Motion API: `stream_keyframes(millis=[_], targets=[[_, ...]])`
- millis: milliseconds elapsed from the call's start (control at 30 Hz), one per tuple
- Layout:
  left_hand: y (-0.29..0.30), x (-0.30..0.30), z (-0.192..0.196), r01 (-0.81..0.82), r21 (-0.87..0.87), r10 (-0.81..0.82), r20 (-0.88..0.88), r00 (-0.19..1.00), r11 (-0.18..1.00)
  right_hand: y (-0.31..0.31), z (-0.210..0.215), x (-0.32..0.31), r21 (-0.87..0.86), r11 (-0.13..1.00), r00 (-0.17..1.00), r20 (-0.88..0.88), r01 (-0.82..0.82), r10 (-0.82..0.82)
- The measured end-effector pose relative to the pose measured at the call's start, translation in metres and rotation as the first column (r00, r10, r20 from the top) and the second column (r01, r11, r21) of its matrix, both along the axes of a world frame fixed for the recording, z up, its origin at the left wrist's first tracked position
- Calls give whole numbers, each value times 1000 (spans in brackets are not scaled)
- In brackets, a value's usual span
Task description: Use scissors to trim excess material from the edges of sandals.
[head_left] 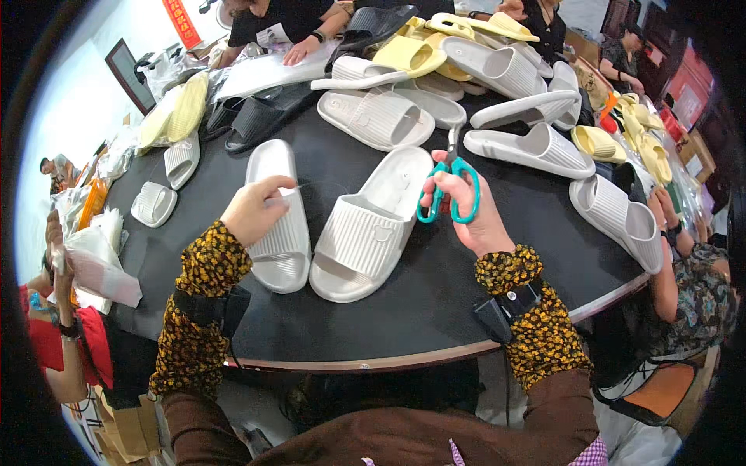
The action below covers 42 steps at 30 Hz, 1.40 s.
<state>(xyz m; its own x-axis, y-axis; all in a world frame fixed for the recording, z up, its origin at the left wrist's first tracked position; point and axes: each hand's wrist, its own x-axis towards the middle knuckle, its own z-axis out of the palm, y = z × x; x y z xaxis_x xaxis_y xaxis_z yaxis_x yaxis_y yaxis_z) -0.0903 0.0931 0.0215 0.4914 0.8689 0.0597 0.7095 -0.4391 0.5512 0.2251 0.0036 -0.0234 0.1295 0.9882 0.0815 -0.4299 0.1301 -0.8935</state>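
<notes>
The front pair of slippers is pale grey, with tone-on-tone ribbed stripes across the straps. The scissors have teal handles and dull grey blades. Golden-yellow flowers on black pattern the cuffs, above brown sleeves. The tabletop is black. Farther slippers are pale grey, soft yellow or black; a banner is red with gold marks.

Table: black top, curved near edge, pale rim.
Front pair: grey slippers, upright, just beside each other, straps toward the rim.
Left: two small grey slippers.
Beyond: black slippers.
Far side: piled grey and yellow slippers.
Right: grey slipper near the rim.
</notes>
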Motion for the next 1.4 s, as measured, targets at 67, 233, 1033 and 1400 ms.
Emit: stream_keyframes(millis=[67, 233, 1033, 1400], targets=[[-9, 22, 5, 159, -22, -157, 78, 985, 987, -3, 2, 2, -12, 1000, 999, 31, -20, 21], [-21, 59, 12, 339, -64, -330, 114, 937, 939, -3, 4, 0, -5, 999, 996, 75, -49, 49], [-32, 75, 22, 421, -69, -421, -295, 857, 905, -5, 6, -1, -1, 998, 996, 60, -65, 65], [-2, -1, 4, -148, -274, 207, 201, 958, 950, -7, 10, -4, 47, 985, 985, 58, -166, 164]])
